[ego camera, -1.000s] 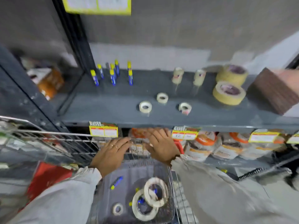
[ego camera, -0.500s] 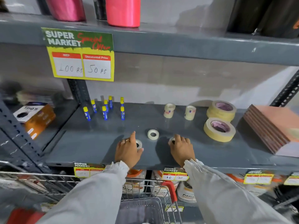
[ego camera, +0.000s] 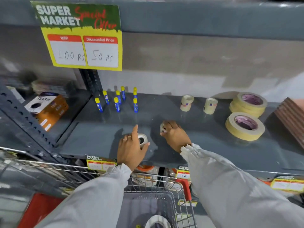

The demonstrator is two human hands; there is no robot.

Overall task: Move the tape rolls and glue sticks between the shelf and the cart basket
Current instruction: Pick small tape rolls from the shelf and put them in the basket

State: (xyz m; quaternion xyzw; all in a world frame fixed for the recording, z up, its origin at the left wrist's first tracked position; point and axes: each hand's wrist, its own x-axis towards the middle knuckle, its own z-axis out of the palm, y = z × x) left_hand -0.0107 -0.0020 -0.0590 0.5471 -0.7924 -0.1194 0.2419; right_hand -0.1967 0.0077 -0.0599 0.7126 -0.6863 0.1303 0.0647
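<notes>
On the grey shelf (ego camera: 98,139) my left hand (ego camera: 131,150) grips a small white tape roll (ego camera: 142,139) near the front edge, forefinger stretched out. To its right, my right hand (ego camera: 175,136) is closed on another small tape roll (ego camera: 162,128), lifted on edge. Several blue glue sticks (ego camera: 117,102) with yellow caps stand at the back left. Two small clear tape rolls (ego camera: 186,102) (ego camera: 210,106) stand further right. A large masking tape roll (ego camera: 245,126) lies in front of a stack of them (ego camera: 249,102). The cart basket (ego camera: 174,204) below holds a white roll (ego camera: 157,222).
A brown stack of boards (ego camera: 289,116) fills the shelf's right end. An orange and white box (ego camera: 47,106) lies in the left bay behind a dark upright post (ego camera: 92,81). A yellow price sign (ego camera: 82,37) hangs from the upper shelf. The cart's red handle (ego camera: 185,186) is below my right wrist.
Both hands rose from the cart rim to the shelf front and closed on small tape rolls. The middle small roll that lay apart no longer shows separately.
</notes>
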